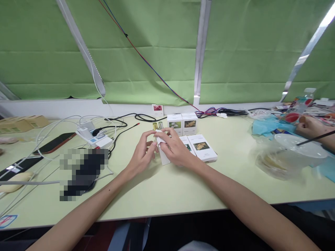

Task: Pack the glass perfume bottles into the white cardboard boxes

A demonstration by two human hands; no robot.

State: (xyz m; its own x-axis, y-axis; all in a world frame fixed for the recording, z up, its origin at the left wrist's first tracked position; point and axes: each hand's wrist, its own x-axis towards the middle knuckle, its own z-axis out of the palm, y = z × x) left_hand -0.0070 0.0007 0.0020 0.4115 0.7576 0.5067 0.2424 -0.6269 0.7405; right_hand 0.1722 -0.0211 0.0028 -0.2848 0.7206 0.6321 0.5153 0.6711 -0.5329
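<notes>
Both my hands are at a slim white box (164, 157) that stands upright on the table. My left hand (143, 150) pinches its upper left edge with thumb and fingertips. From the other side, my right hand (176, 149) has its fingers bent over the top, by what looks like a flap, and covers much of the box. Just behind my fingers stand a gold cylinder (155, 126) and a silver cylinder (160, 124). Two white boxes with flower pictures (189, 124) stand behind my right hand, and flat white boxes (202, 147) lie beside it.
On the left are a power strip (94, 138), tangled cables, phones (54, 143) and brown cartons (23, 122). A small card (157, 110) leans against the back wall. To the right stand a lidded cup with a straw (298, 150) and a bottle (309, 97), near another person's hand (310, 127).
</notes>
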